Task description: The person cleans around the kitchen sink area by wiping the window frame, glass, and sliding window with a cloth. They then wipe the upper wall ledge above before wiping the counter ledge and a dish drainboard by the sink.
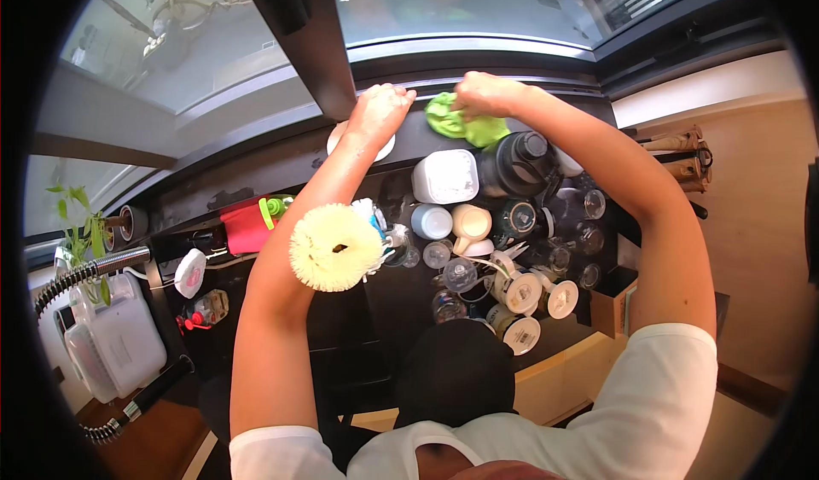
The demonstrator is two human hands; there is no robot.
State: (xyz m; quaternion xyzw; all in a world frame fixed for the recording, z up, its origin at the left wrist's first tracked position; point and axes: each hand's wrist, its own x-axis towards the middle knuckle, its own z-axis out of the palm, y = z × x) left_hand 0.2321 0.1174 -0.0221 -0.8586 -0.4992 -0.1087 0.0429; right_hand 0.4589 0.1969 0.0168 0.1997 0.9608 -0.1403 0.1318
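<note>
My right hand point(488, 96) grips a bright green cloth point(445, 118) on the dark sill by the window track. My left hand point(381, 113) is closed beside the dark window post point(309, 45); what its fingers hold, if anything, is hidden. Partly under my left wrist lies a white round dish point(384, 149). A white square container point(445, 177) and a dark bottle point(516, 162) stand just below the cloth. In front of my left forearm shows a pale yellow round brush head point(336, 248).
Several cups, glasses and jars crowd the right of the counter, among them a cream mug point(471, 224). On the left are a red container point(246, 226), a red-capped bottle point(207, 309), a white plastic box point(119, 335), a coiled-spring faucet point(90, 268) and a plant point(81, 224).
</note>
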